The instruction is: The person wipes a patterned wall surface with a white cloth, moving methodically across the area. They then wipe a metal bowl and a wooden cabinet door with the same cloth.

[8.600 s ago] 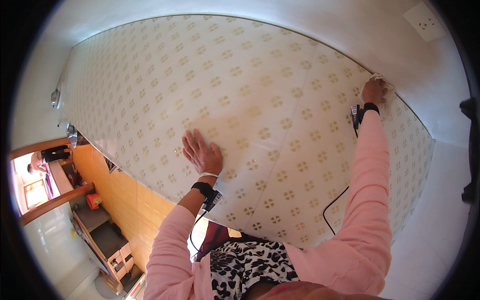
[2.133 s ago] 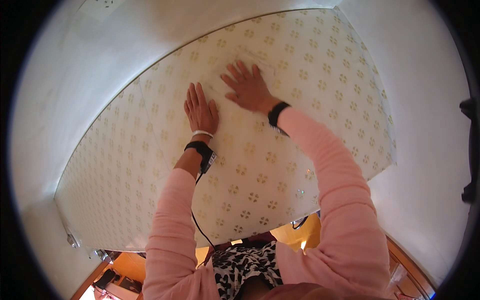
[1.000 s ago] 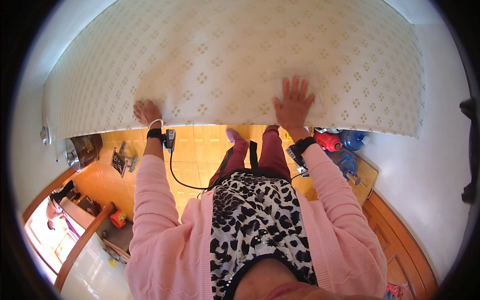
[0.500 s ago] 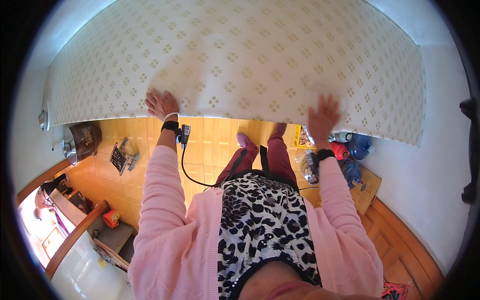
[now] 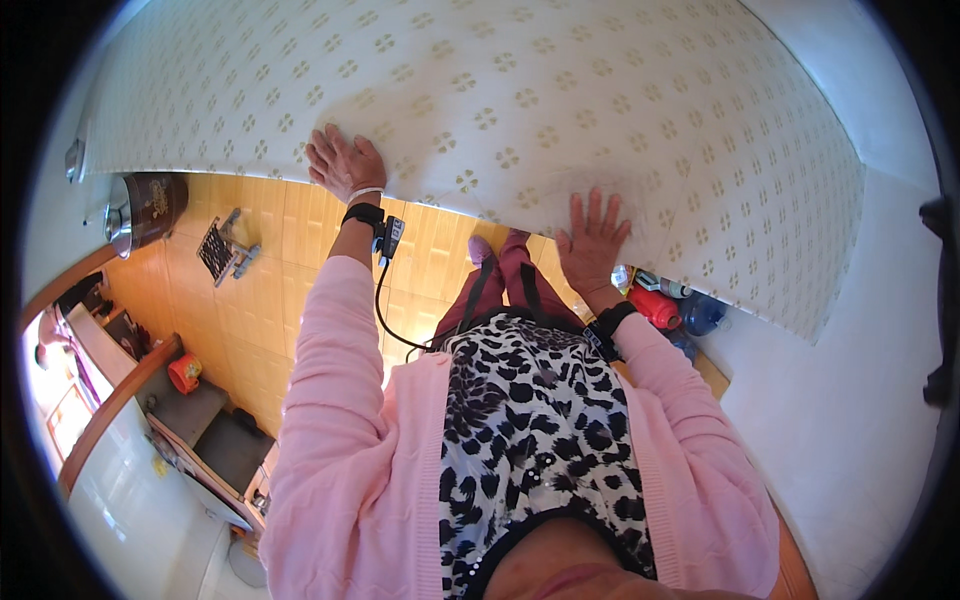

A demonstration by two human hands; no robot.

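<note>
While the left hand point(image 5: 347, 166) rests on the clover-patterned tablecloth point(image 5: 560, 100) | right hand point(image 5: 593, 243) at its near edge | hands apart, fingers spread

A pink cardigan point(image 5: 335, 420) frames a leopard-print top point(image 5: 540, 420).

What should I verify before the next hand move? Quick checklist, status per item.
1. Left hand placed over the patterned tabletop, fingers spread: ok, near the front edge.
2. Right hand fully over the tabletop: not ok, fingers over it but the wrist is past the front edge.
3. Anything under the right palm: cannot tell, palm faces away.
4. Hands apart from each other: ok, wide gap.
5. Black cable at the left wrist off the tabletop: ok, it runs toward the waist.
6. Blue jug free of the tabletop's underside: cannot tell, partly hidden.
</note>
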